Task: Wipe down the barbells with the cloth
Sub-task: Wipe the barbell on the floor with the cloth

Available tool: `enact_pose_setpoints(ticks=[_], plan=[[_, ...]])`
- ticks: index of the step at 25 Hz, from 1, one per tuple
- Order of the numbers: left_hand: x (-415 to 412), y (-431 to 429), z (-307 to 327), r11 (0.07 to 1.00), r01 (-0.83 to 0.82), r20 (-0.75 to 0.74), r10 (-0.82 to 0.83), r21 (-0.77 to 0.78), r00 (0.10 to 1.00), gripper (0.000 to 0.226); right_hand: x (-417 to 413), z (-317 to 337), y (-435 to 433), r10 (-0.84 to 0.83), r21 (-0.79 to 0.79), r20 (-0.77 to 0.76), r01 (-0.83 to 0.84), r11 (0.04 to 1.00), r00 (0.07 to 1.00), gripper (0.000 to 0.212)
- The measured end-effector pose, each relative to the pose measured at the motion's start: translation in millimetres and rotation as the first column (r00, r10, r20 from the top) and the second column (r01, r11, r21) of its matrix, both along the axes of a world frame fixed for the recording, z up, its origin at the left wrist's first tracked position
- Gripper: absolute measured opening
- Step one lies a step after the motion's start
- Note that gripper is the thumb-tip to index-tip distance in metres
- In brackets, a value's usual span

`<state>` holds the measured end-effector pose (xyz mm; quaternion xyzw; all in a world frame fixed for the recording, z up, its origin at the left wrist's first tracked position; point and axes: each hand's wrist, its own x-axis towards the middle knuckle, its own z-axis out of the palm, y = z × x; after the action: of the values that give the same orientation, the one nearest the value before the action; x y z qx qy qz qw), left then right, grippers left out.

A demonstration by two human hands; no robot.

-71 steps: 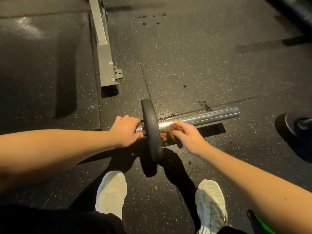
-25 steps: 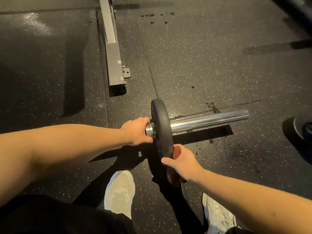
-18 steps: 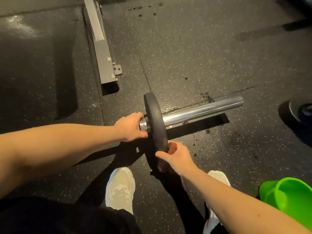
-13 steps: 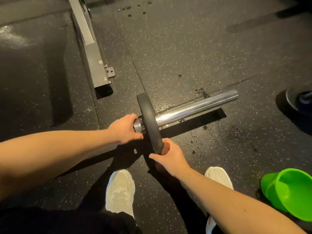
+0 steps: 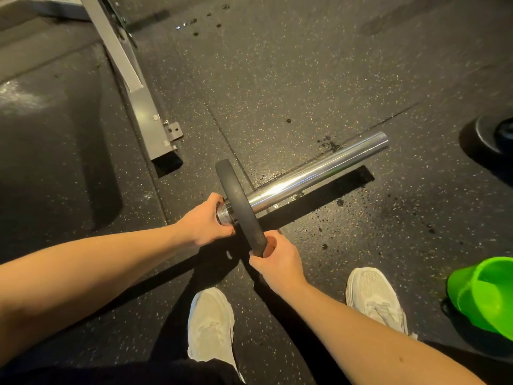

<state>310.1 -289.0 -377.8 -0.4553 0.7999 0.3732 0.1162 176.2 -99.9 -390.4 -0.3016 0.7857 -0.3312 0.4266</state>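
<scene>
Rubber floor, dark and speckled, fills the view, with a grey steel beam running off to the upper left. Across the middle lies the barbell, its chrome sleeve pointing right and lifted clear of the floor on a single black plate standing on edge. A green tub sits at the far right, just beside the right one of two pale shoes, and a second plate pokes in at the right edge.

Now the hands. The left hand has its fingers clenched round the collar on the near side of the plate, bracing it. The right hand is curled at the plate's lower rim, pinching the cloth, an orange-brown scrap peeking out between palm and rubber. I'd call this the plate edge getting its wipe, with the sleeve looking done.

Here's the worry: that plate is effectively a wheel. A hard rub along the rim could roll the bar if the left grip slackens. Dark droplets dot the floor, so footing may be slick. And a backward step risks tipping the tub.
</scene>
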Motion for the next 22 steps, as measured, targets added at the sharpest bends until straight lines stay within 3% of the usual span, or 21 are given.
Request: enact_pose_setpoints(ticks=[5, 10, 14, 22], plan=[[-7, -11, -1, 0.998, 0.019, 0.018, -0.02, 0.066, 1.0, 0.09, 4, 1, -1, -0.055, -0.006, 0.05, 0.056, 0.998, 0.997, 0.03], [-7, -17, 2, 0.998, 0.022, 0.015, -0.023, 0.054, 1.0, 0.091, 3, 9, -7, -0.151, -0.061, 0.089, 0.157, 0.986, 0.984, 0.039], [-7, -21, 9, 0.999, 0.034, 0.067, -0.036, 0.024, 0.997, 0.096, -2, 16, -14, -0.175, -0.076, 0.074, 0.181, 0.981, 0.982, 0.018], [-9, -12, 11, 0.992, 0.056, 0.03, -0.059, 0.109, 0.998, 0.092, 0, 16, -1, -0.209, -0.074, 0.05, 0.213, 0.974, 0.977, 0.024]])
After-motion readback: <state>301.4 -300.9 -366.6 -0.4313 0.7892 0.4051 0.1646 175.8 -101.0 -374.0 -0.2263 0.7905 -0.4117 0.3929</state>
